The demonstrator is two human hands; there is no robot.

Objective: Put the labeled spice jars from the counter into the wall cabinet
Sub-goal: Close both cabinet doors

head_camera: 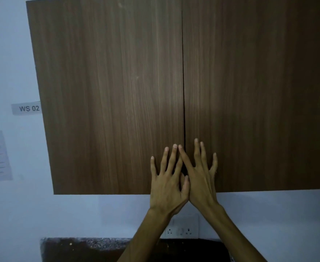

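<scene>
Step in hand: I am pressing both doors of the dark brown wood-grain wall cabinet [117,91], and both are sitting flush with only a thin dark seam between them; judging by that, I am either shutting the cabinet or about to open it.

Left hand [167,183]: I am laying it flat on the left door near its lower inner corner, fingers straight and spread, pointing up; my grip is open and holding nothing.

Right hand [200,178]: I am laying it flat on the right door just beside the seam, fingers straight and spread; its forefinger is slanting across the seam and touching my left fingertips [175,146]. This grip is open and empty too.

Arm pose: both forearms are rising from the bottom edge and converging, so my wrists are meeting just below the cabinet's lower edge.

Doing it well: I see no handles, so I am judging that even pressure near the seam works best, both doors together, fingers kept clear of the gap.

Spice jars: I am not seeing any; only a strip of the dark speckled stone worktop [91,246] is showing at the bottom edge, so I cannot tell where they are.

Wall: a white double socket [182,230] is sitting below the cabinet, and a grey label reading WS 02 [28,108] is left of it.
</scene>
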